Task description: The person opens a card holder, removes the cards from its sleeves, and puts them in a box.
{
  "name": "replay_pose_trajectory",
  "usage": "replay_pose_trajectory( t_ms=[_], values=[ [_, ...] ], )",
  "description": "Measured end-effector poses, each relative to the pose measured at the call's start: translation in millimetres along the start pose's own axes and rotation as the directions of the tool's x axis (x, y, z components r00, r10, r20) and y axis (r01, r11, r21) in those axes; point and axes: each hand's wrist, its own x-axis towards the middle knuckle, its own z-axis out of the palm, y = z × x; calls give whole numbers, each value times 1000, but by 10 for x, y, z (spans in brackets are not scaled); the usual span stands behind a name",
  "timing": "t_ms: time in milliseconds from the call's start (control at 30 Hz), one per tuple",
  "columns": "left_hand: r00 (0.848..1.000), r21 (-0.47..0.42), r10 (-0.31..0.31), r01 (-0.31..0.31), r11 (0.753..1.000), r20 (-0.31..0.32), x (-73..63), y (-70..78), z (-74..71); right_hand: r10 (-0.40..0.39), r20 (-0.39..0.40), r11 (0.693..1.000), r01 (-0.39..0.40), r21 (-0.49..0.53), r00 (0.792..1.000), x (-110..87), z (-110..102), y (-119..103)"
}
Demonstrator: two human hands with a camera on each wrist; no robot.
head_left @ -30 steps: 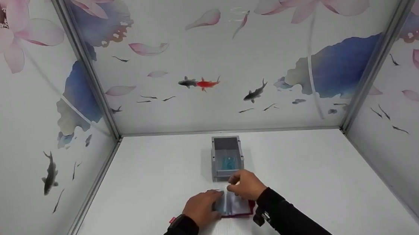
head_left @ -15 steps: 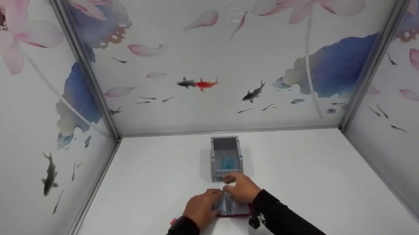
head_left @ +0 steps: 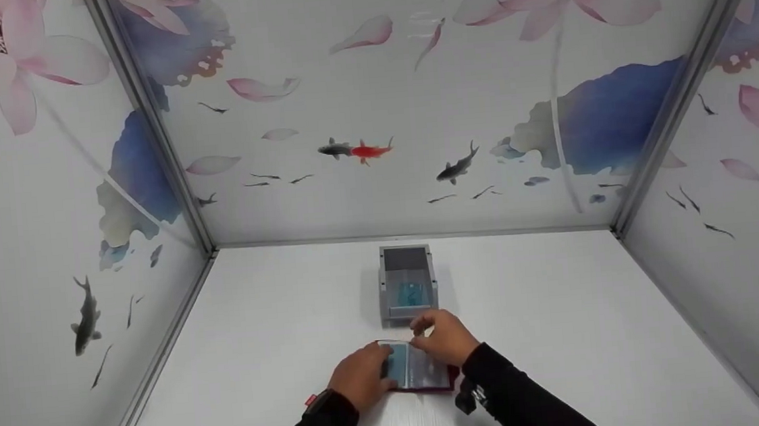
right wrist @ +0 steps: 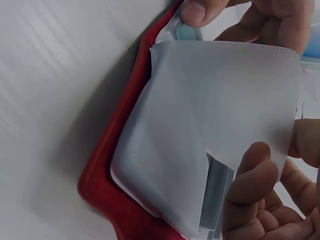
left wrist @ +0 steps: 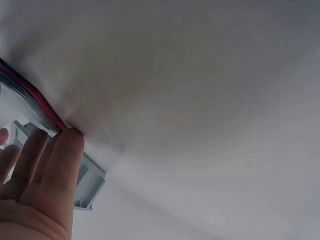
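Observation:
A small card holder with a red cover (right wrist: 102,175) and clear plastic sleeves lies spread on the white table. My left hand (head_left: 360,376) grips its left side, thumb on the inner page in the right wrist view; in the left wrist view its fingers reach the red edge. A light-blue card (head_left: 398,364) shows in the sleeve beside that hand. With thumb and finger, my right hand (head_left: 447,338) pinches the outer edge of a clear sleeve page (right wrist: 240,95), lifted off the pages beneath. That page looks see-through, with nothing visible inside.
Just beyond the card holder stands a grey open box (head_left: 383,287) holding a blue card-like piece (head_left: 412,294). White panels printed with flowers and fish (head_left: 457,166) enclose the table at the back and both sides.
My left fingers have drawn back leftward, uncovering the light-blue card. My right hand moved left toward the middle, then back right with the sleeve page.

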Motion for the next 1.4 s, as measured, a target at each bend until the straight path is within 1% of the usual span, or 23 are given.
replay_pose_trajectory(
  t_ms=[133,233,300,400,500,567,633,700,767,833,933,1000,1100,1233,1333,1400],
  values=[
    [1000,24,24,-24,999,-11,5,-14,-12,-10,-11,997,9,-76,1000,-43,-10,21],
    [1000,19,31,-31,999,-7,13,-12,-17,3,-27,991,-7,-136,1000,-78,-5,33],
    [999,9,33,-33,999,-4,19,-6,-19,12,-46,981,-21,-192,999,-100,11,40],
    [999,3,38,-38,999,-3,28,1,-11,14,-81,954,-38,-296,997,-136,48,45],
    [999,14,41,-41,999,-5,42,3,3,-18,-114,917,-29,-397,993,-155,89,48],
    [999,25,37,-37,999,-1,50,6,4,-50,-128,899,-11,-437,991,-155,110,50],
    [999,28,34,-35,999,6,58,9,2,-83,-121,892,20,-451,989,-149,127,53],
    [999,31,34,-35,999,14,62,16,-1,-92,-83,903,48,-426,992,-145,137,56],
    [999,34,39,-40,999,15,61,26,-7,-92,-27,926,76,-370,995,-142,141,63],
    [999,42,51,-51,998,12,57,38,-10,-76,25,953,80,-293,997,-141,137,76],
    [998,56,56,-56,997,3,51,51,0,-27,84,988,39,-152,996,-144,126,98],
    [998,59,59,-58,997,-5,46,54,12,20,107,998,-14,-63,994,-148,116,103],
    [998,66,65,-64,996,-13,43,55,25,104,131,992,-111,53,986,-153,111,90],
    [997,73,71,-70,995,-17,51,48,32,197,136,966,-216,144,971,-150,113,31],
    [997,74,80,-78,994,-22,62,37,44,232,138,955,-253,154,963,-148,120,-18],
    [995,79,93,-91,993,-27,70,30,50,236,138,955,-256,149,962,-143,124,-35]
  ],
)
